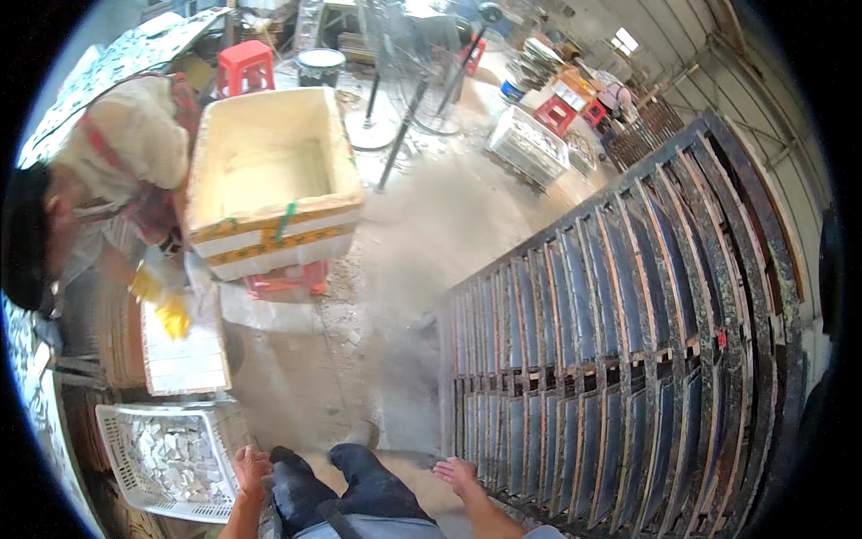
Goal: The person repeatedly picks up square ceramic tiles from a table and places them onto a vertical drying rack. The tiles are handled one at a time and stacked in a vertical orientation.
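Note:
My left hand [252, 471] is held low beside a white plastic basket [235, 440] of broken white pieces [175, 455]. Its fingers look loosely parted, and nothing shows in them. On the other side, my right hand [456, 473] is stretched out with its fingers apart and no object in it. Closest to that hand is the lower end of a tall dark metal rack [575, 382], which carries many grey-blue panels [575, 305] in two stacked rows. Whether the right hand touches the rack, I cannot tell.
A large foam box [274, 235] stands on a red stool [287, 280] ahead. At the left a co-worker [135, 135] leans over a white tiled panel [186, 346], with a yellow-gloved hand [166, 310]. Fan stands [400, 135], another red stool [245, 69] and a crate [528, 146] are farther off.

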{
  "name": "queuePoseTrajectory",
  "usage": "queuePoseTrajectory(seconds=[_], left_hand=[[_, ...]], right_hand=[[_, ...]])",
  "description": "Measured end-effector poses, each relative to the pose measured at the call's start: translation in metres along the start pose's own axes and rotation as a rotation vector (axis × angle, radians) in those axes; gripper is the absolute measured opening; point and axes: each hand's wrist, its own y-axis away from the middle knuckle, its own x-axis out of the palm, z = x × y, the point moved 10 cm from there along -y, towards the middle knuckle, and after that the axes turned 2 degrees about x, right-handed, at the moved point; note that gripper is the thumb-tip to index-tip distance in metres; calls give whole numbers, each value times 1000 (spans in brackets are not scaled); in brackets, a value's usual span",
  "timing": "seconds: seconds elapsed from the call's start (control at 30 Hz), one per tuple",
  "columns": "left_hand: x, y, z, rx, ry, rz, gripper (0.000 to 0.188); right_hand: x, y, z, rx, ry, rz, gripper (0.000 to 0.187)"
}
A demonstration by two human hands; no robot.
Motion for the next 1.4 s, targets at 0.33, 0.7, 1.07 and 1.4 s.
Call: queuePoseTrajectory(seconds=[0.33,0.7,1.07,1.4], left_hand=[[-158,4,-39,4,31,-197,29],[-252,47,-2,-18,213,-463,26],[-221,121,48,-73,308,-706,26],[-223,104,48,-34,330,-730,25]], right_hand=[[139,89,-5,-187,64,49,31],[195,86,5,-134,376,167,42],[279,37,63,-54,553,328,44],[329,47,51,-56,640,394,41]])
